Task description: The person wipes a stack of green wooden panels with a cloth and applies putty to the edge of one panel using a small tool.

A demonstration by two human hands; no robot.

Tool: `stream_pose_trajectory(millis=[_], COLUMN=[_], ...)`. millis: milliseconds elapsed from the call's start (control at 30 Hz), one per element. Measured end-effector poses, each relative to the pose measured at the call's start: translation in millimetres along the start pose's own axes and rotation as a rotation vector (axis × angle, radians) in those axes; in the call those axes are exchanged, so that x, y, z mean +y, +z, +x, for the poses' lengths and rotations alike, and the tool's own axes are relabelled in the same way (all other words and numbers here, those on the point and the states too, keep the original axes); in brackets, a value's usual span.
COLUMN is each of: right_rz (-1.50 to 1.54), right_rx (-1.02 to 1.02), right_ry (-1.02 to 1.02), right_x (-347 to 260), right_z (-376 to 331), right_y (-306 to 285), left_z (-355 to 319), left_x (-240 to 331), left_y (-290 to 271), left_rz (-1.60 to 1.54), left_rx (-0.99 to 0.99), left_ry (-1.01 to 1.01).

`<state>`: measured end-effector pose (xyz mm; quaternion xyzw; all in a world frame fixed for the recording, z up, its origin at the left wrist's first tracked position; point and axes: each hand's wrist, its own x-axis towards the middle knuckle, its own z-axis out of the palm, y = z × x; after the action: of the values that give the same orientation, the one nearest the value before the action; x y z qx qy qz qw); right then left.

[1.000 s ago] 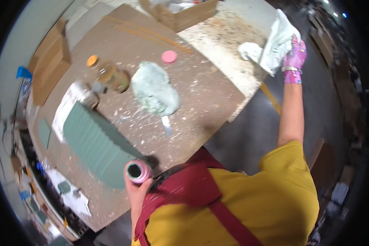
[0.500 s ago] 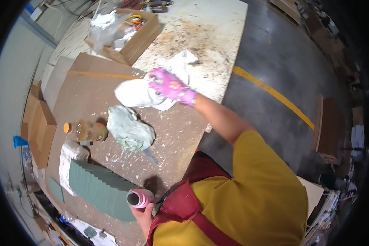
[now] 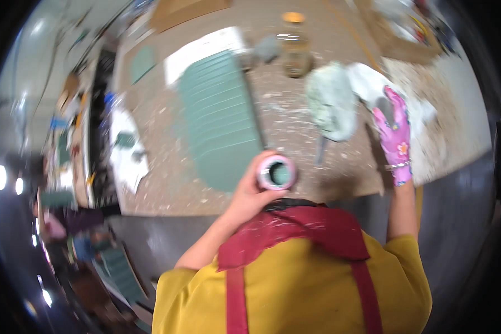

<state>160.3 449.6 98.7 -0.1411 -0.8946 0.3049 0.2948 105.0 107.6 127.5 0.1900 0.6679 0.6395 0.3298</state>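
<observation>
In my bare left hand (image 3: 256,186) is a small pink jar (image 3: 261,177), open at the top, with dark green inside. It is held at the table's near edge, by the lower end of a fanned stack of green sheets (image 3: 214,122). My right hand (image 3: 396,139) wears a pink flowered glove and is over a white cloth (image 3: 367,83). Between its thumb and fingers shows a grey rounded piece (image 3: 383,111), whose kind I cannot make out. Left of the white cloth lies a pale green stained cloth (image 3: 331,100), with a narrow grey strip (image 3: 320,150) sticking out below it.
A clear bottle with an orange cap (image 3: 294,53) stands behind the cloths. White wrapping (image 3: 206,50) lies at the stack's far end. A cardboard box (image 3: 395,39) of odds and ends sits far right. White paper (image 3: 127,150) lies at the left table edge.
My view has swung left, so the table appears turned. My right hand has drawn back from the middle of the white cloth. The pink jar stays in my left hand.
</observation>
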Motion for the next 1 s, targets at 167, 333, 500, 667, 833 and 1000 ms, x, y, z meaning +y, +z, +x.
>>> stream_pose_trajectory(millis=[167,333,500,667,833,1000], right_rz=[-0.411,-0.305,0.114,-0.129,-0.247,0.213], right_rx=[-0.245,-0.500,-0.265,-0.265,-0.163,-0.727], right_ry=[-0.244,-0.192,0.044,-0.066,-0.196,-0.344], right_x=[16.2,41.1,56.3,34.1,-91.5,-276.4], right_z=[43.8,48.9,58.8,65.9,50.9,47.9], right_y=[58.6,105.6,93.0,39.7,16.8,114.2], left_z=[0.6,-10.0,-13.1,-22.3,-61.5,-122.9], left_x=[-24.3,-12.8,-14.5,-3.6,-8.9,-28.7], left_y=[13.5,-3.4,-12.0,-31.1,-110.9,-223.5], left_rz=[-0.088,-0.092,-0.208,-0.300,-0.363,-0.268], left_rx=[-0.063,-0.049,-0.051,-0.038,0.294,0.714], left_ry=[0.068,0.088,0.077,0.070,-0.022,0.137])
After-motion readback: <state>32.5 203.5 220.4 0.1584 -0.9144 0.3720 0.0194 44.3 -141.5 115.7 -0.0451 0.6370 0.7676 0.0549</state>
